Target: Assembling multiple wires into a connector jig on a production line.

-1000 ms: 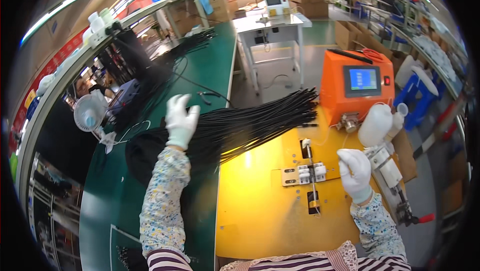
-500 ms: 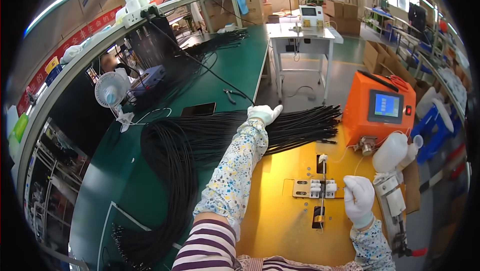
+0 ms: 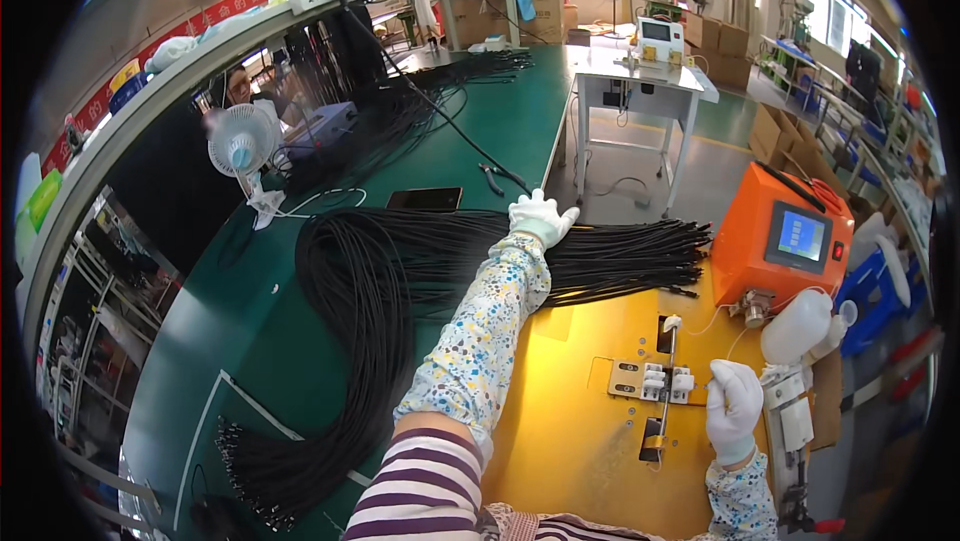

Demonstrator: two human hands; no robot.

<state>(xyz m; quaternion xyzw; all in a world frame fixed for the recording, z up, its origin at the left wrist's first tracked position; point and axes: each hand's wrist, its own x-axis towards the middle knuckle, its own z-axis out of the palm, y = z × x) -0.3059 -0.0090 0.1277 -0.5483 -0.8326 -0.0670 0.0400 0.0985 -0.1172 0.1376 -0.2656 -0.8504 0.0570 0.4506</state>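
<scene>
My left hand (image 3: 542, 219), in a white glove, reaches over a thick bundle of black cables (image 3: 630, 251). Its thumb and fingers stand apart, and I make out nothing held in it. A black bendy arm (image 3: 440, 121) runs down from the shelf and passes out of sight at this hand. My right hand (image 3: 733, 406), also gloved, is closed beside a small metal fixture (image 3: 655, 381) with a rod and white blocks, set on a yellow plate (image 3: 560, 441). A thin clear tube (image 3: 737, 343) reaches its fingertips; whether they grip it is hidden.
An orange machine (image 3: 740, 241) with a screen stands at the back right, beside a white bottle (image 3: 797, 326). On the green table (image 3: 250, 331) lie a phone (image 3: 425, 199) and pliers (image 3: 491, 179). A fan (image 3: 242, 141) stands at left, a person (image 3: 238, 87) behind it.
The whole view has shifted, the scene moving right and slightly up. My left hand has drawn slightly left over the cables. The right hand stays closed beside the fixture.
</scene>
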